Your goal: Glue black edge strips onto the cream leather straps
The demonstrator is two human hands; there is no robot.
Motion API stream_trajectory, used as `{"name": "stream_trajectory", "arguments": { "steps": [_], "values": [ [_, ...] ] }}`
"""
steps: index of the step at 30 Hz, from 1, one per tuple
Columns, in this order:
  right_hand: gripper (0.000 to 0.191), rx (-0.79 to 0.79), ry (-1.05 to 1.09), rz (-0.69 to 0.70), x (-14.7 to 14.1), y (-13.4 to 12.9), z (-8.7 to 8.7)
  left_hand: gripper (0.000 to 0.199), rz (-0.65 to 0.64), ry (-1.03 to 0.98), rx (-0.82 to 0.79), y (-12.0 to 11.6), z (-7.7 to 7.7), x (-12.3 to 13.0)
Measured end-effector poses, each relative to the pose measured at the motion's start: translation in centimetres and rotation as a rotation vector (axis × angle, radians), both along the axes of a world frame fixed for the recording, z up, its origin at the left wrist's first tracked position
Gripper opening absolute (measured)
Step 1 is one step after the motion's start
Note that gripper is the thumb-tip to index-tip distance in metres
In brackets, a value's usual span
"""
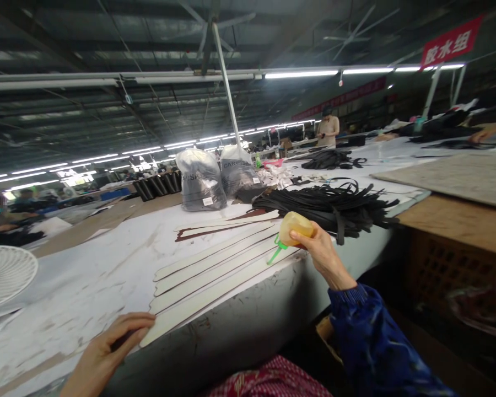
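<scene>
Lying toward half past eight from the middle of the view, a white fan (9,278) sits at the edge of a pale, smudged table (119,259). Toward half past seven, the left hand (116,344) reaches in low, its fingertips touching the left end of the nearest of four cream strips (215,295); whether thumb and fingers pinch that end, I cannot tell. The strips lie side by side at seven o'clock, slanting up to the right, with dark edges showing between them. Toward ten o'clock stand two plastic bags (202,179) with dark contents. Close in at four o'clock is a squeeze bottle (295,227) of yellowish liquid, tilted so its green nozzle (276,255) points down and left at the nearest strip; whether the tip touches is unclear. The right hand (320,251), in a blue sleeve (372,325), has thumb and fingers closed around the bottle. At three o'clock, beyond this hand, black straps (326,207) lie heaped. Toward two o'clock a person (328,129) stands well back; farther out hangs a red sign (451,43).
</scene>
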State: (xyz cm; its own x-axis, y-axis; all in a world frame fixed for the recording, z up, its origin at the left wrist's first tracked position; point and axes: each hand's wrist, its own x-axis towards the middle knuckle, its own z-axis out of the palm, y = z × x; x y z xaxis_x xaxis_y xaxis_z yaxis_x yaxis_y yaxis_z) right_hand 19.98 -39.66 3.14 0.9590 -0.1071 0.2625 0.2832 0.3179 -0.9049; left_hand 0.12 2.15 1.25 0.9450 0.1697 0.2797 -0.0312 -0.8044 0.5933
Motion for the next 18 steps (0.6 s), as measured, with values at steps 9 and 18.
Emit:
{"name": "stream_trajectory", "arguments": {
  "steps": [9, 18],
  "values": [
    [0.057, -0.02, -0.006, -0.077, 1.3, -2.9, -0.3, 0.038, -0.006, -0.031, 0.006, 1.3, -1.0, 0.4],
    [0.06, 0.011, 0.006, -0.106, 2.4, -5.3, -0.5, 0.035, -0.018, -0.056, 0.024, 3.7, -3.2, 0.8]
  ]
}}
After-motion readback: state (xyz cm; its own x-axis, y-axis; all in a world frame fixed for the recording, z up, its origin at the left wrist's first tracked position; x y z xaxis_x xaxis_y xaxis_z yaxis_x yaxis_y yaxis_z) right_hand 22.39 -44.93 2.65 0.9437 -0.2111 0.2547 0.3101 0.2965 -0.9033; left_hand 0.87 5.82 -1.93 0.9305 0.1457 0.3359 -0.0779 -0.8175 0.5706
